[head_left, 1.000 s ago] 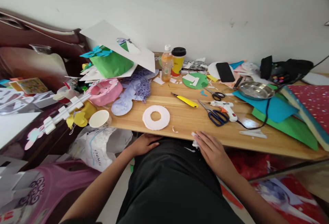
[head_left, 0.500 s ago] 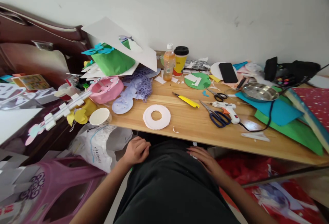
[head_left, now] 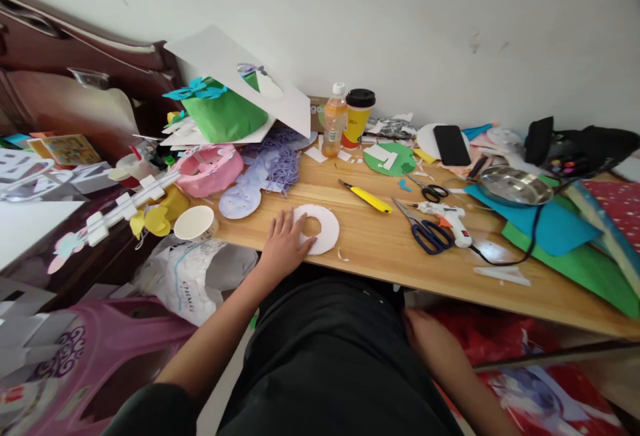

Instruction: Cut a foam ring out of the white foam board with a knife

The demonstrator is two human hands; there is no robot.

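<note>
A white ring [head_left: 327, 231] with a round hole lies flat on the wooden table [head_left: 350, 264] near its front edge. My left hand [head_left: 285, 241] rests on the ring's left side, fingers spread and nothing gripped. Low beside my lap, my right hand [head_left: 416, 326] shows only at its back and wrist; clothing and the table edge hide its fingers. A thin curved white scrap [head_left: 343, 255] lies just right of the ring. Beyond it is a yellow utility knife [head_left: 371, 199].
To the right lie dark-handled scissors [head_left: 431, 236], a glue gun [head_left: 453, 219] with its cord, and a metal pan [head_left: 515, 186]. A paper cup [head_left: 196, 224] stands at the left edge. Behind are an orange drink bottle [head_left: 335, 123] and a yellow coffee cup [head_left: 357, 119].
My left hand has risen from my lap onto the ring and its fingers have opened out. My right hand has slid lower, its fingers now out of sight. The view has shifted slightly.
</note>
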